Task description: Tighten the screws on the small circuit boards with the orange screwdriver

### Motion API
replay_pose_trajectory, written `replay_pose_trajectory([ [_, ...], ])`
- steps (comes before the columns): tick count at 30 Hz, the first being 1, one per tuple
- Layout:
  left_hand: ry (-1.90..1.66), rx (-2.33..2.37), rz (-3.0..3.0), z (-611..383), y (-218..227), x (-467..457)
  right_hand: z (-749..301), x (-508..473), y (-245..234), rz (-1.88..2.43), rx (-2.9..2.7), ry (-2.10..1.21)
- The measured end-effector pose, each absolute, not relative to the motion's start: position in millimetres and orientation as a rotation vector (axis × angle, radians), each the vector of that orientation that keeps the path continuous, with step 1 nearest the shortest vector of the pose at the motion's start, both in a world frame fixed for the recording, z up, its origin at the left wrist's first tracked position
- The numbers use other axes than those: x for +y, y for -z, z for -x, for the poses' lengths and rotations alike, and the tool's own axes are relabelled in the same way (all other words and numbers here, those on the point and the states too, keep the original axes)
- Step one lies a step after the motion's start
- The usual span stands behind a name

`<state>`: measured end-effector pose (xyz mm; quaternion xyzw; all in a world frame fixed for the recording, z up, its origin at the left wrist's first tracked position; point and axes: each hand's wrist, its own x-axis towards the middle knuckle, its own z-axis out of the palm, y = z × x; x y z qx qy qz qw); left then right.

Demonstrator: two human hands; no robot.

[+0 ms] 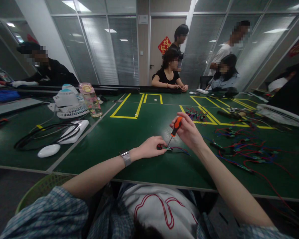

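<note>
My left hand [153, 146] is closed on a small green circuit board [168, 149] and presses it against the green table [129, 172]. Red and blue wires [180, 150] run off the board to the right. In my right hand [188, 131] is an orange and black screwdriver [176, 126], its handle gripped by my fingers. The screwdriver slants down to the left, with its tip at the board beside my left fingertips. Whether the tip sits in a screw is too small to tell.
Wired circuit boards [251, 152] lie loose at the right, more [195, 114] near the yellow tape. At left are a bottle [92, 101], a white fan [69, 103], black cable [27, 139] and a white mouse [49, 150]. People [168, 74] are across the table.
</note>
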<state>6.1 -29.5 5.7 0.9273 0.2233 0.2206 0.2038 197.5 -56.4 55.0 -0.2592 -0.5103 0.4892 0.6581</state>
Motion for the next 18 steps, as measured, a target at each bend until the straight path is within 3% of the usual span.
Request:
replay_pose_trajectory([
  [18,-0.606,0.635,-2.589,-6.4,-6.2,-29.4,-191.6,-58.9,-60.5,0.608,-1.104,-1.159],
])
